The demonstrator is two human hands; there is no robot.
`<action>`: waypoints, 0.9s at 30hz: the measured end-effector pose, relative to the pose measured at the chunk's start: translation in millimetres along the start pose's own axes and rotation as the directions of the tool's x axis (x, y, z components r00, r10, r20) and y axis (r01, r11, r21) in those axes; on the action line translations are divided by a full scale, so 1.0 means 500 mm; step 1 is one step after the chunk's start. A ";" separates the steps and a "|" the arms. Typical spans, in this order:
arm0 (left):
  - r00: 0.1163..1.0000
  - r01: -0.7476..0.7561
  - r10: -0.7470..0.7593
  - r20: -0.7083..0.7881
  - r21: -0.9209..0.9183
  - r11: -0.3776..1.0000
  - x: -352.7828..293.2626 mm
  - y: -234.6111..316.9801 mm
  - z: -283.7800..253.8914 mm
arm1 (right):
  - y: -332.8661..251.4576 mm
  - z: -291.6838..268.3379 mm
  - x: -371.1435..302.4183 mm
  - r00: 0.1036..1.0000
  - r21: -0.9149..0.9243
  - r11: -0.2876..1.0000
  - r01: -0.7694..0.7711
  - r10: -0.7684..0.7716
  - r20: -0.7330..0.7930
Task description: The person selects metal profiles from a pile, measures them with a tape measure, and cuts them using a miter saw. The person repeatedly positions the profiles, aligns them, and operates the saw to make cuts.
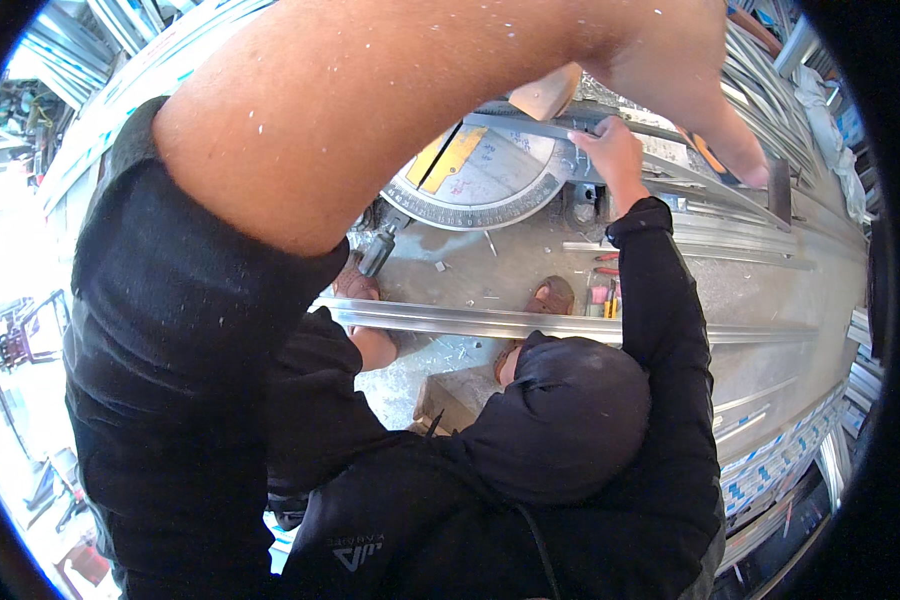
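Observation:
My bare left forearm crosses the top of the view, and my left hand [712, 105] hangs over the far right. Its lowest fingertip comes close to a dark upright piece [778, 192] at the end of a thin metal profile [710, 182]; the other fingers are hidden or blurred. My right hand [618, 155] is closed on that profile nearer the middle, thumb and fingers pinching its edge. Beside it lies the round, graduated table of a mitre saw [500, 185], with a yellow insert [452, 158]. An orange-and-black object [710, 158] shows under my left hand.
A tan wood block [547, 92] stands behind the saw table. Long metal profiles [510, 322] run across in front of me, above my sandalled feet. Red-handled and yellow hand tools [608, 295] lie low down. More metal lengths [770, 105] are stacked at the far right.

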State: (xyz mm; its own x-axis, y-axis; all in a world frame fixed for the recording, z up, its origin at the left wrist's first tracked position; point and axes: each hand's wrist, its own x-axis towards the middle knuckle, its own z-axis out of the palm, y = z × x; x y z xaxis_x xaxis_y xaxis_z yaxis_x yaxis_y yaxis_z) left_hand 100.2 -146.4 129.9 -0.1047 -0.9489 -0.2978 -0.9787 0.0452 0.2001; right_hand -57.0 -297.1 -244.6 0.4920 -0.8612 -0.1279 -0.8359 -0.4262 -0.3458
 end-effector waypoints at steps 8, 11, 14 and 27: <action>0.999 -0.034 0.034 -0.002 0.006 0.999 0.010 -0.024 0.034 | -0.024 -0.020 0.011 0.979 -0.126 0.992 0.025 -0.050 -0.200; 0.999 -0.048 0.048 -0.008 0.010 0.999 0.010 -0.032 0.043 | -0.030 -0.027 0.011 0.962 -0.123 0.988 0.092 -0.120 -0.244; 0.998 -0.064 0.064 -0.026 0.005 0.998 0.002 -0.042 0.055 | -0.036 -0.026 0.010 0.957 -0.107 0.989 0.105 -0.129 -0.259; 0.991 -0.123 0.124 -0.053 0.018 0.992 -0.028 -0.052 0.098 | 0.016 0.025 0.046 0.991 -0.310 0.949 -0.058 0.017 -0.134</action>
State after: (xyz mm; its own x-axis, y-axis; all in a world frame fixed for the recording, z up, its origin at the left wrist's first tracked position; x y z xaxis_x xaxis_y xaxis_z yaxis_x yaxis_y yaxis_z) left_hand 118.5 -118.8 83.3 -0.2156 -0.9512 -0.2208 -0.9614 0.1673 0.2183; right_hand -49.3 -317.0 -262.1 0.4408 -0.8976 -0.0076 -0.8972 -0.4404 -0.0327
